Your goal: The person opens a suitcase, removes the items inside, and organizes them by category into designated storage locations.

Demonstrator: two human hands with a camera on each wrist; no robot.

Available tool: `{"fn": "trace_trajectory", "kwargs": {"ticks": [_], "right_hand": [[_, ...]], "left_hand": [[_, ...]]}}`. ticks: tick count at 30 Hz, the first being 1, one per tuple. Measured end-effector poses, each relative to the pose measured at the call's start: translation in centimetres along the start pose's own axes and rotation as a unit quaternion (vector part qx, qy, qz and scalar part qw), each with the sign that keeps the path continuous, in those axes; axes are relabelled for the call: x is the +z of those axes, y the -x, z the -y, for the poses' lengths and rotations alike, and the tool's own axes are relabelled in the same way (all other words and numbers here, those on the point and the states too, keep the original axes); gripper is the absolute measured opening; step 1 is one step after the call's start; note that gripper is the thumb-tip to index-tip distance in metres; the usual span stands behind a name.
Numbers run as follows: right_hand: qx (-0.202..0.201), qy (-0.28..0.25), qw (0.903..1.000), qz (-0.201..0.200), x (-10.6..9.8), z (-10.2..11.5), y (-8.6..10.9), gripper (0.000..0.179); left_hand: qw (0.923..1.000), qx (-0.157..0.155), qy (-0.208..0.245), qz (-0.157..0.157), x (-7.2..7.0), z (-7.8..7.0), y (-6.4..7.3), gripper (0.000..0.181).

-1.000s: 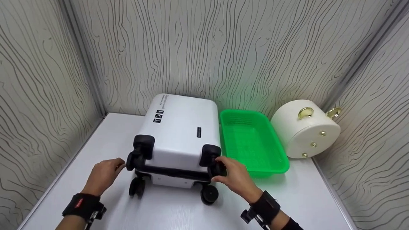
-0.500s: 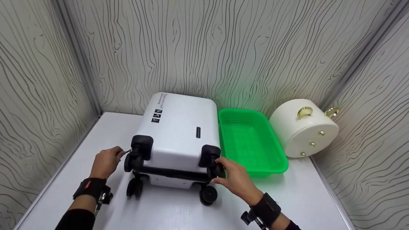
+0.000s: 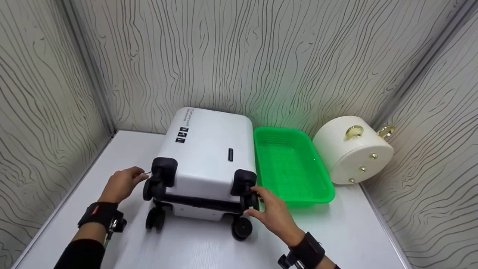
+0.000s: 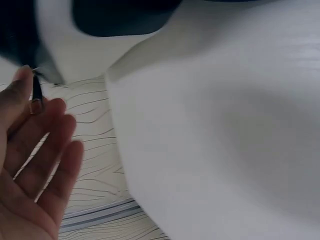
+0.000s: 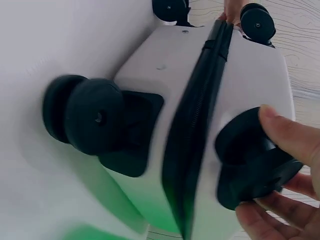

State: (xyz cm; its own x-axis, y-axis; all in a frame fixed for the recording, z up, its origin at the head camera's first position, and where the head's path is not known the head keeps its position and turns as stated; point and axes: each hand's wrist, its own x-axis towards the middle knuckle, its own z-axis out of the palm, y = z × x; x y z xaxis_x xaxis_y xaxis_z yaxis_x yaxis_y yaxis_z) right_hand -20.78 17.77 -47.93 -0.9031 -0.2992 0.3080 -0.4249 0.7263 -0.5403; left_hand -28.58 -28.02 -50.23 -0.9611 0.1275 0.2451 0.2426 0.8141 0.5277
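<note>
A white suitcase (image 3: 209,149) lies flat in the head view, its black wheels toward me. At its left side my left hand (image 3: 121,184) pinches a small zipper pull (image 4: 36,97) between thumb and index finger; the other fingers are loosely bent in the left wrist view. My right hand (image 3: 276,216) grips the upper right wheel (image 5: 240,135), thumb on one side and fingers on the other. The black zipper seam (image 5: 197,110) runs between the two shell halves in the right wrist view. The suitcase's far left side is hidden in the head view.
A green plastic basket (image 3: 325,179) stands right of the suitcase, close to it. Beyond it a round cream-coloured bag (image 3: 336,145) with gold rings and studs lies on its side. Patterned panels (image 3: 224,56) wall the white table (image 3: 194,250) at the back and sides.
My left hand has moved from beside the left wheel farther along the suitcase's left side, and a small pull now shows at its fingertips. My right hand stays at the right wheel.
</note>
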Motion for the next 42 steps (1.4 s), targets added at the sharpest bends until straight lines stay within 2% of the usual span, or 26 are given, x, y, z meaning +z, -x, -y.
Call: {"fn": "trace_trajectory", "kwargs": {"ticks": [3, 8, 11, 13, 15, 18, 21, 24, 27, 30, 35, 42], "right_hand": [[0.009, -0.039, 0.9992, 0.004, 0.4, -0.5, 0.4, 0.069], [0.021, -0.079, 0.9965, 0.017, 0.5, -1.3, 0.7, 0.078], [0.043, -0.086, 0.9951, 0.025, 0.5, -2.0, 0.8, 0.082], [0.059, -0.089, 0.9939, 0.028, 0.6, -2.4, 0.9, 0.084], [0.073, -0.091, 0.9927, 0.030, 0.7, -2.8, 1.0, 0.085], [0.085, -0.096, 0.9912, 0.033, 1.0, -3.2, 1.1, 0.085], [0.090, -0.092, 0.9909, 0.040, 1.5, -3.5, 1.2, 0.083], [0.089, -0.089, 0.9910, 0.046, 2.2, -3.8, 1.4, 0.079], [0.085, -0.088, 0.9906, 0.061, 3.1, -4.1, 1.8, 0.072], [0.084, -0.076, 0.9902, 0.082, 3.9, -4.3, 1.9, 0.066], [0.071, -0.055, 0.9906, 0.103, 5.1, -4.4, 2.5, 0.068], [0.057, -0.024, 0.9906, 0.122, 6.3, -4.1, 3.1, 0.063]], "left_hand": [[0.9999, -0.011, 0.002, -0.010, -1.8, -0.9, 0.4, 0.037], [0.9984, -0.009, 0.000, -0.055, -4.4, -3.5, 0.9, 0.042], [0.9956, 0.022, -0.012, -0.090, -4.9, -5.8, 1.1, 0.041], [0.9913, 0.061, -0.024, -0.114, -4.6, -7.6, 1.1, 0.040], [0.9841, 0.109, -0.037, -0.135, -3.9, -9.5, 1.2, 0.040], [0.9698, 0.189, -0.062, -0.141, -2.4, -12.5, 1.4, 0.044], [0.9521, 0.264, -0.098, -0.119, -0.2, -15.3, 1.6, 0.051], [0.9374, 0.313, -0.128, -0.083, 2.3, -17.7, 1.9, 0.057], [0.9274, 0.341, -0.147, -0.049, 4.7, -19.5, 2.0, 0.061], [0.9139, 0.363, -0.178, -0.033, 6.7, -21.0, 1.8, 0.065], [0.8922, 0.389, -0.225, -0.044, 9.5, -22.8, 2.0, 0.072], [0.8793, 0.399, -0.246, -0.082, 12.2, -23.8, 2.1, 0.067]]}}
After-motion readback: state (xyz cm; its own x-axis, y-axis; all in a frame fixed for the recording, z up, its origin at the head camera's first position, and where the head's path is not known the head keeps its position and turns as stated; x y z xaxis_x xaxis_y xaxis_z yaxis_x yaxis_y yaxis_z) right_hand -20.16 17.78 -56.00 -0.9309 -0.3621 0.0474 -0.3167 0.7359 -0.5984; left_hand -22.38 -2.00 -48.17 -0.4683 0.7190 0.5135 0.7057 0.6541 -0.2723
